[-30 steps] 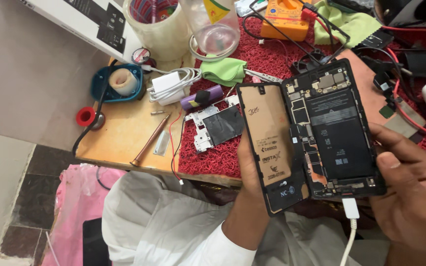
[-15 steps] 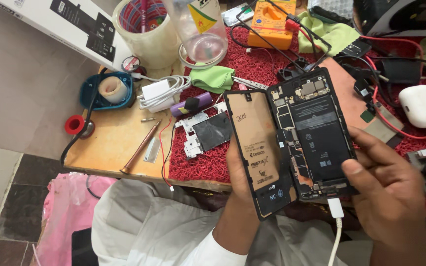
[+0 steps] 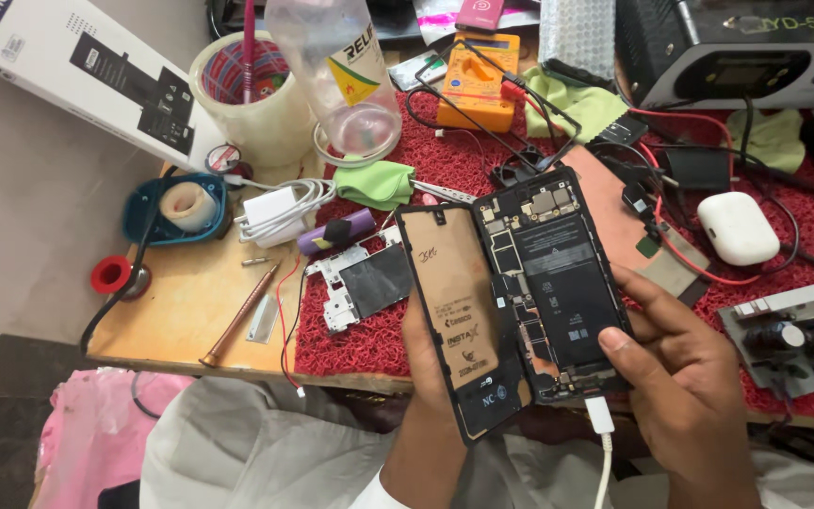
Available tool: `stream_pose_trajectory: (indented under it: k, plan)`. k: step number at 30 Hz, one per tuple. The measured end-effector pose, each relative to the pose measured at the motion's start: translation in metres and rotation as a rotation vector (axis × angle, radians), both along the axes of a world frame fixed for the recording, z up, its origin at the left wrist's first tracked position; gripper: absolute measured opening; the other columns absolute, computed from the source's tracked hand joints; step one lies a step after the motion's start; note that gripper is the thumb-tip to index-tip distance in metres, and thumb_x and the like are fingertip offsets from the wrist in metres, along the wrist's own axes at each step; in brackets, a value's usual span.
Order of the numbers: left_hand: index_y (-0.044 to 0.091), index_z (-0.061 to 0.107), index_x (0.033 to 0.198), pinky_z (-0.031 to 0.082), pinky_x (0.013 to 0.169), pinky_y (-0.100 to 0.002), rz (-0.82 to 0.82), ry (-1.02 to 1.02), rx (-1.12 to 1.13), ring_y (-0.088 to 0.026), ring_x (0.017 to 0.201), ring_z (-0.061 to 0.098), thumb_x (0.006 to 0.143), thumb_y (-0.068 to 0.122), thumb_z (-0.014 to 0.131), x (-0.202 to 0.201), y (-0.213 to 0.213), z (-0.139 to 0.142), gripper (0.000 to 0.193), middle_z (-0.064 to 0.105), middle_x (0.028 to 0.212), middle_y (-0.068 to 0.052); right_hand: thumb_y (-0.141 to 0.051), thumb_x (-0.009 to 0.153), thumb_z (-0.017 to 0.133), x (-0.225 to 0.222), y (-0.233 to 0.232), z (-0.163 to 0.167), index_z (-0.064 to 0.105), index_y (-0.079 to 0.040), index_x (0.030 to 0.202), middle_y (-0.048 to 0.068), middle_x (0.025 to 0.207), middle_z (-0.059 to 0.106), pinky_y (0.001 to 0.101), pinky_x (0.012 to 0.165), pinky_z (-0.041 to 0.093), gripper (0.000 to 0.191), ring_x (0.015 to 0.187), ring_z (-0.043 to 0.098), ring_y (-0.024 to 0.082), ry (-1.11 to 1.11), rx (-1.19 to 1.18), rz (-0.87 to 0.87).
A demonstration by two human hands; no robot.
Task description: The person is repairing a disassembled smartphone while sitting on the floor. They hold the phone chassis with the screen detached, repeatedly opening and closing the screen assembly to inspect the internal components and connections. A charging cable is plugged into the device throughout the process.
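Note:
An opened smartphone is held above the bench edge. Its display panel (image 3: pixel 463 316), brown on the back, is swung to the left, and my left hand (image 3: pixel 426 377) grips it from below. The phone body (image 3: pixel 558 283) with black battery and circuit boards lies to the right, and my right hand (image 3: pixel 685 377) holds it with the thumb on its lower right edge. A white charging cable (image 3: pixel 601 424) is plugged into the bottom of the body.
A metal phone frame (image 3: pixel 365 283), a purple cylinder (image 3: pixel 336 231), a white charger with cable (image 3: pixel 275 212), a screwdriver (image 3: pixel 237 316), an orange multimeter (image 3: pixel 478 80), a white earbud case (image 3: pixel 737 226), a plastic bottle (image 3: pixel 341 66) and a tape roll (image 3: pixel 242 94) sit on the red mat and wooden bench.
The view has shifted slightly, so the bench sits lower in the frame. Both hands keep the opened phone in the same grip; my right thumb stays on the body's edge.

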State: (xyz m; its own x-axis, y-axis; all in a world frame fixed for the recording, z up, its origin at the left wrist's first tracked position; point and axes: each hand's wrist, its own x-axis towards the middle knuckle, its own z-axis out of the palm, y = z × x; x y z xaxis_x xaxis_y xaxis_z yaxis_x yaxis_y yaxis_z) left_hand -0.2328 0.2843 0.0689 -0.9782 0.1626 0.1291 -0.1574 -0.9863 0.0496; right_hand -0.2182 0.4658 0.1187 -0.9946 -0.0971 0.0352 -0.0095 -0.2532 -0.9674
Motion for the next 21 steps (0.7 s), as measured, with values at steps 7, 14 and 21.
stream_pose_trajectory:
  k: [7, 14, 21]
  plan:
    - [0.006, 0.052, 0.149, 0.054, 0.105, -0.044, 0.024, -0.005, -0.010, -0.026, 0.122, 0.063, 0.110, 0.053, 0.043, -0.0008, 0.0001, 0.0000, 0.061, 0.063, 0.137, -0.012, 0.004, 0.098, 0.052, -0.0016, 0.0021, -0.0042, 0.046, 0.015, 0.153, 0.024, 0.119, 0.071, 0.0334, 0.089, 0.058, 0.056, 0.103, 0.070, 0.021, -0.009, -0.062, -0.008]
    - [0.006, 0.052, 0.148, 0.056, 0.102, -0.045, -0.046, -0.041, 0.049, -0.029, 0.119, 0.066, 0.108, 0.058, 0.042, 0.0006, -0.0007, 0.0037, 0.067, 0.064, 0.135, -0.014, 0.001, 0.099, 0.053, 0.0008, 0.0050, -0.0058, 0.051, 0.013, 0.153, 0.022, 0.114, 0.073, 0.0258, 0.078, 0.055, 0.055, 0.095, 0.071, 0.017, -0.034, 0.044, -0.052]
    - [0.004, 0.052, 0.151, 0.058, 0.094, -0.050, -0.112, 0.101, 0.185, -0.033, 0.119, 0.067, 0.114, 0.054, 0.040, 0.0004, -0.0025, 0.0020, 0.063, 0.064, 0.138, -0.018, 0.003, 0.100, 0.053, 0.0043, 0.0012, -0.0018, 0.050, 0.011, 0.155, 0.022, 0.116, 0.073, 0.0238, 0.067, 0.053, 0.055, 0.095, 0.072, 0.018, -0.037, 0.145, -0.089]
